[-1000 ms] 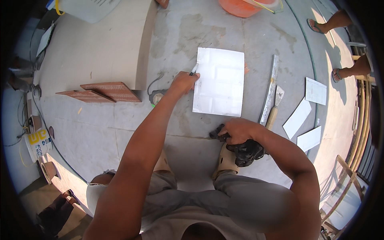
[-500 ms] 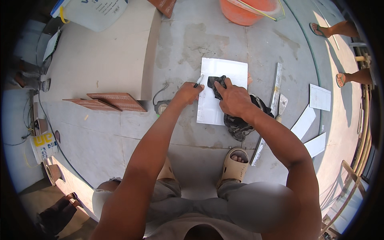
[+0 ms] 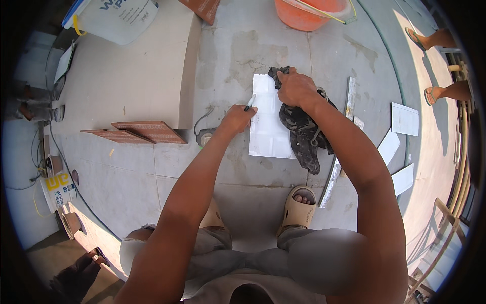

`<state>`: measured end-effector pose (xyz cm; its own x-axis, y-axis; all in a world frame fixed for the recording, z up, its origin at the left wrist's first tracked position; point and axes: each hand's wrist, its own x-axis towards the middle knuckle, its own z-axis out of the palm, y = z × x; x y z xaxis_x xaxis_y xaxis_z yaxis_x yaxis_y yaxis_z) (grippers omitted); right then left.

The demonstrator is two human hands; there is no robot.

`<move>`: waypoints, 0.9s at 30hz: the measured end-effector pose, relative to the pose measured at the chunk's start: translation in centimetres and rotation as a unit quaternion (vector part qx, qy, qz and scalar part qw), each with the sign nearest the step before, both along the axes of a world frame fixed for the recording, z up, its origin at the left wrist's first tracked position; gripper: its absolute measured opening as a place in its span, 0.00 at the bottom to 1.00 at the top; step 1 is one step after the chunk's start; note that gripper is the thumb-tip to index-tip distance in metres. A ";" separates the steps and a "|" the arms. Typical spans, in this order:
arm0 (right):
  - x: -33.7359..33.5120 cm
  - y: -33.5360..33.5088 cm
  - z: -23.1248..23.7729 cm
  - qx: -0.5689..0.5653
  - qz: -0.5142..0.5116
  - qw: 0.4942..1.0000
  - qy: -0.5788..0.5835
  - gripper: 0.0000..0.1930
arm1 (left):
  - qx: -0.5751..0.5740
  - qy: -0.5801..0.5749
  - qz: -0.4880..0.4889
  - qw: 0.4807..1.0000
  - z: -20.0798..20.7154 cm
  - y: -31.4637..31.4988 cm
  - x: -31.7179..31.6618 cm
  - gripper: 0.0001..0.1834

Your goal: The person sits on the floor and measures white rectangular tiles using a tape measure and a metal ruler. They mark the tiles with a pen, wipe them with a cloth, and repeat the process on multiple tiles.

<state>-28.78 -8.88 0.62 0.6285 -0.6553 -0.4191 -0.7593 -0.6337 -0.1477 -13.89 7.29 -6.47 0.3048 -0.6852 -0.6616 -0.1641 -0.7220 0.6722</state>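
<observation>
A white rectangular tile (image 3: 264,137) lies flat on the grey floor in front of me. My left hand (image 3: 238,119) is closed around a marker pen (image 3: 250,103) and rests at the tile's left edge. Bunched in my right hand (image 3: 297,90) is a black patterned cloth (image 3: 302,126), whose gathered end is at the tile's far edge. The rest of the cloth trails back toward me over the tile's right side and hides that part. Left of my left wrist sits a tape measure (image 3: 204,136).
Right of the cloth lie a metal straightedge (image 3: 330,187), a scraper (image 3: 358,122) and white tile pieces (image 3: 404,119). Brown tiles (image 3: 149,130) lean against a large beige block (image 3: 136,76) at left. An orange bucket (image 3: 298,19) stands beyond; another person's feet (image 3: 434,94) are at right.
My right hand has moved away from me to the tile's far edge, drawing the cloth along and over the tile's right side. My left hand with the marker pen has barely moved.
</observation>
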 end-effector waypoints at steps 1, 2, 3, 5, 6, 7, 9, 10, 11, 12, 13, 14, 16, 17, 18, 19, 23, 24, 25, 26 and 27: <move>0.0 0.5 -0.1 -0.012 0.005 1.000 0.001 0.30 | 0.011 -0.003 -0.008 1.000 0.0 0.1 -0.1 0.25; -0.1 1.5 -0.3 -0.024 0.009 1.000 0.002 0.29 | 0.021 -0.005 -0.017 1.000 0.1 0.3 -0.2 0.25; 0.1 3.0 0.0 0.010 0.073 0.997 0.012 0.30 | 0.029 -0.010 -0.019 0.999 0.3 0.5 0.1 0.26; -1.3 6.5 0.1 0.027 0.172 0.985 0.017 0.33 | 0.024 -0.027 -0.022 0.999 0.0 0.4 0.4 0.26; -1.3 6.9 0.5 0.042 0.145 0.988 0.030 0.33 | 0.031 -0.038 -0.022 0.999 -0.2 1.0 0.6 0.26; -1.4 6.1 0.9 0.033 0.089 0.995 0.030 0.32 | 0.023 -0.042 -0.015 0.999 0.1 1.1 0.3 0.26; -1.8 2.4 0.2 -0.017 -0.014 1.000 0.009 0.29 | 0.004 -0.051 -0.007 0.999 0.7 0.5 -0.5 0.27; -1.4 0.5 -0.2 -0.031 -0.054 0.998 0.017 0.25 | 0.003 -0.049 -0.005 0.999 0.5 0.3 -0.9 0.27; -0.7 -0.6 -0.6 -0.043 -0.049 0.998 0.022 0.24 | 0.002 -0.049 0.000 0.999 0.2 0.3 -1.0 0.28; 0.2 -0.8 -0.3 -0.057 -0.042 0.997 0.026 0.23 | 0.000 -0.049 0.008 0.999 0.1 0.4 -0.9 0.28; 0.3 -0.1 -0.1 -0.048 0.003 0.999 0.018 0.23 | 0.000 -0.062 -0.001 0.998 -0.1 0.4 -0.7 0.28; 0.1 1.1 -0.1 -0.040 0.048 0.998 0.011 0.23 | 0.000 -0.075 -0.010 0.997 -0.2 0.3 -0.6 0.28; -1.0 4.7 0.2 -0.002 0.134 0.991 0.015 0.24 | 0.013 -0.087 -0.009 0.996 -0.5 1.1 -0.4 0.27; -2.3 6.5 0.9 0.038 0.175 0.984 0.022 0.27 | 0.017 -0.088 -0.006 0.996 -0.6 1.2 -0.3 0.27; -3.8 8.1 1.5 0.081 0.201 0.975 0.036 0.29 | 0.021 -0.089 -0.003 0.996 -0.7 1.2 -0.2 0.27; -5.8 9.2 1.6 0.105 0.240 0.964 0.046 0.31 | 0.020 -0.086 -0.006 0.996 -0.7 0.7 -0.3 0.27; -9.0 6.8 2.0 0.060 0.083 0.994 0.046 0.35 | 0.035 -0.077 -0.002 0.996 0.3 0.9 -0.7 0.27; -9.1 4.1 1.5 0.002 0.017 0.999 0.042 0.36 | 0.033 -0.074 -0.006 0.997 0.8 0.3 -0.9 0.27; -9.0 1.1 0.7 -0.012 -0.020 0.999 0.038 0.36 | 0.030 -0.065 -0.010 0.997 0.6 -0.1 -1.2 0.27; -8.8 -0.7 -0.1 -0.025 -0.054 0.998 0.033 0.37 | 0.030 -0.058 -0.011 0.998 0.3 0.0 -1.1 0.27; -8.4 -0.8 -0.3 -0.031 -0.032 0.999 0.027 0.36 | 0.027 -0.052 -0.005 0.998 0.4 0.0 -0.9 0.27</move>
